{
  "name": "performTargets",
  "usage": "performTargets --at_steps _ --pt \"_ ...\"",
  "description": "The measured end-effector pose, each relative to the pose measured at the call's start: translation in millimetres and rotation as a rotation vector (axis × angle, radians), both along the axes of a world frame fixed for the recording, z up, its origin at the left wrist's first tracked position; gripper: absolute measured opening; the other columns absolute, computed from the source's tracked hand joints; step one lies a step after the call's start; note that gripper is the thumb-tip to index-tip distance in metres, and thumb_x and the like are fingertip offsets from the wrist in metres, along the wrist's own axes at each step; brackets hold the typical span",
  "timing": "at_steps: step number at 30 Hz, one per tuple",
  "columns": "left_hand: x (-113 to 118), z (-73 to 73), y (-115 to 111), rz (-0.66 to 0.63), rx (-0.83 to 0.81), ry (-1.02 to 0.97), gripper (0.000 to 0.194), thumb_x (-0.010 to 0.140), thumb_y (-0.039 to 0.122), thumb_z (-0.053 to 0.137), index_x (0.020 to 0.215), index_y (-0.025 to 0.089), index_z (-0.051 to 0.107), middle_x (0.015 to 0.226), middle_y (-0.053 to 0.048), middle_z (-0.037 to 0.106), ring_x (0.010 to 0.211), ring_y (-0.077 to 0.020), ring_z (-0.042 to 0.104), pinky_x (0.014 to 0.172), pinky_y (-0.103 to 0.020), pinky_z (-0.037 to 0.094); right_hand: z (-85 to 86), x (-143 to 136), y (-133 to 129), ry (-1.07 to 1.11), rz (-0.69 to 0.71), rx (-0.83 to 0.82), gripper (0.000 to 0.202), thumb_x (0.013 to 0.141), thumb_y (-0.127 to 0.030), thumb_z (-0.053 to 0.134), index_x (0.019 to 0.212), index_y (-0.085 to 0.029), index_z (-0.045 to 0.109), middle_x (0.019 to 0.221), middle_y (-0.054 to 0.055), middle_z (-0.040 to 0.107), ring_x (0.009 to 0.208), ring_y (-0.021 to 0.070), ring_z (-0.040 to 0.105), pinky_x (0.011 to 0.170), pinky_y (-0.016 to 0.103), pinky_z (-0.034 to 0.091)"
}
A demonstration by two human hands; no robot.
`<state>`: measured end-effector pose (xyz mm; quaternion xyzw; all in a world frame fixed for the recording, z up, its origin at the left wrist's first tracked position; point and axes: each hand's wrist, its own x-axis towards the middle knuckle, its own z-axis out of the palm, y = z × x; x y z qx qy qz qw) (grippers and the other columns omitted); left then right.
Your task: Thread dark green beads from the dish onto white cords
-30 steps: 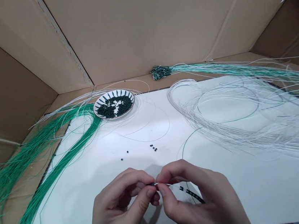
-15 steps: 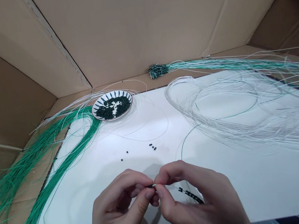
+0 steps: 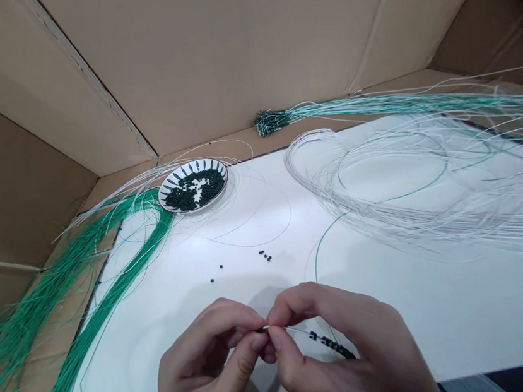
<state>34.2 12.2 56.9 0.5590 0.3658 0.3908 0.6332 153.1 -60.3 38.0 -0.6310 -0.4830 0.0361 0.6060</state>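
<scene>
left hand (image 3: 206, 365) pinches a dark bead (image 3: 260, 330), right hand (image 3: 343, 335) the white cord (image 3: 297, 329) beside it; strung beads (image 3: 338, 347) trail by the right palm. threading seems in hand; the next move wants a steady pull. beyond: loose beads (image 3: 269, 258), a plate (image 3: 167, 203).

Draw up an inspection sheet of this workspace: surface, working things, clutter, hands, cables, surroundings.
Surface: white board, with strands and beads lying on it.
Working things: pale strand with dark beads along it; patterned plate of small beads; green strands at left, white strands at right.
Clutter: a few loose beads beyond the hands.
Hands: left hand pinches a small dark piece; right hand pinches the pale strand.
Cables: nothing seen beyond the thin strands.
Surroundings: cardboard walls at back and sides; a dark-ended bundle along the back.
</scene>
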Motion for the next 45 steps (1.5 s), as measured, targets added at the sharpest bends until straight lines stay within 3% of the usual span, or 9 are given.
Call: performTargets --at_steps 6,13,20,38,42,45 --pt "-1 3.5 -1 0.009 0.090 0.094 0.017 0.074 0.015 0.082 0.067 0.030 0.084 0.067 0.003 0.074 0.061 -0.0115 0.067 0.058 -0.013 0.056 -6.4 5 -3 -0.128 0.055 -0.024 0.017 0.081 -0.008 0.064 0.089 -0.024 0.063 0.076 -0.009 0.077 0.060 0.0085 0.073 0.061 0.016 0.053" --pt "-4 5.8 -2 0.050 0.201 0.174 0.023 0.073 0.011 0.076 0.067 0.032 0.083 0.070 0.003 0.077 0.065 -0.0144 0.068 0.059 -0.016 0.055 -5.8 6 0 -0.305 0.044 -0.026 0.015 0.087 -0.008 0.058 0.087 -0.022 0.063 0.067 -0.006 0.074 0.054 0.0107 0.071 0.053 0.021 0.049" --pt "-4 6.0 -2 0.056 0.205 0.169 0.024 0.074 0.011 0.075 0.068 0.032 0.084 0.068 0.003 0.076 0.062 -0.0139 0.069 0.058 -0.016 0.055 -7.9 7 0 -0.369 0.081 -0.081 0.013 0.090 -0.010 0.058 0.088 -0.023 0.060 0.070 -0.008 0.074 0.058 0.0107 0.073 0.053 0.024 0.049" --pt "-5 0.1 2 0.017 0.170 0.150 0.022 0.076 0.009 0.076 0.070 0.030 0.084 0.066 0.003 0.074 0.060 -0.0125 0.067 0.058 -0.016 0.054 -14.1 10 -5 -0.155 0.233 -0.100 0.010 0.096 -0.010 0.061 0.096 -0.019 0.065 0.088 0.000 0.080 0.077 0.0141 0.077 0.064 0.021 0.055" --pt "-4 -0.8 3 0.011 0.131 0.121 0.020 0.076 0.009 0.078 0.070 0.027 0.084 0.064 0.003 0.071 0.059 -0.0116 0.066 0.057 -0.014 0.053 -13.4 11 -5 -0.136 0.228 -0.118 0.009 0.096 -0.012 0.064 0.095 -0.020 0.067 0.083 -0.004 0.079 0.070 0.0108 0.075 0.066 0.019 0.055" --pt "-2 -0.4 3 0.018 0.048 0.075 0.012 0.074 0.016 0.085 0.070 0.026 0.085 0.063 0.003 0.071 0.057 -0.0107 0.066 0.056 -0.014 0.054 -12.3 10 -2 0.010 0.245 -0.067 0.011 0.094 -0.012 0.066 0.090 -0.022 0.068 0.078 -0.008 0.078 0.065 0.0069 0.073 0.071 0.011 0.057"
